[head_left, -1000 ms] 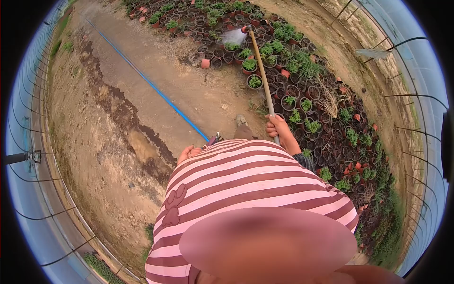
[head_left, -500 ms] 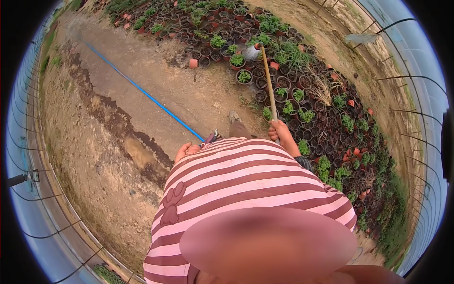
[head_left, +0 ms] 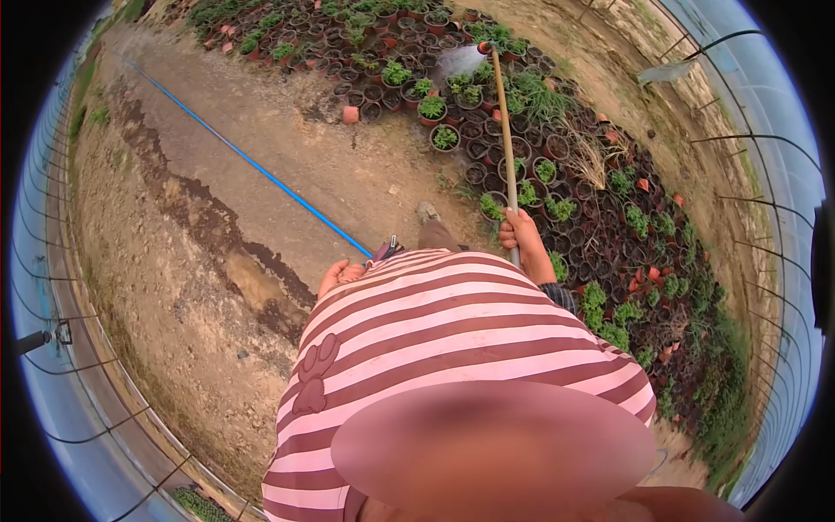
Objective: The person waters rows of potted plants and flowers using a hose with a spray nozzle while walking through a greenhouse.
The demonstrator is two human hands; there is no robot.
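My right hand [head_left: 519, 233] is wrapped round a long tan pole [head_left: 504, 130]. At the pole's far end a red-orange spray head [head_left: 485, 48] throws a white spray of water [head_left: 461, 60] to the left over the potted plants. My left hand [head_left: 341, 275] is at the left edge of the striped apron, with its fingers curled; what it holds, if anything, is hidden. Close beside it, a blue hose [head_left: 261, 170] runs away over the ground to the upper left.
Many dark and terracotta pots [head_left: 444, 137], some with green plants, stand from the top to the right. A toppled orange pot [head_left: 350, 114] lies at their edge. Bare soil [head_left: 156, 287] with a dark wet strip is at left. Metal hoops and plastic sheeting [head_left: 787, 174] curve along both sides.
The spray head has swung slightly up and to the right, away from me. My right hand has moved a little up and right with the pole. The left hand has barely moved.
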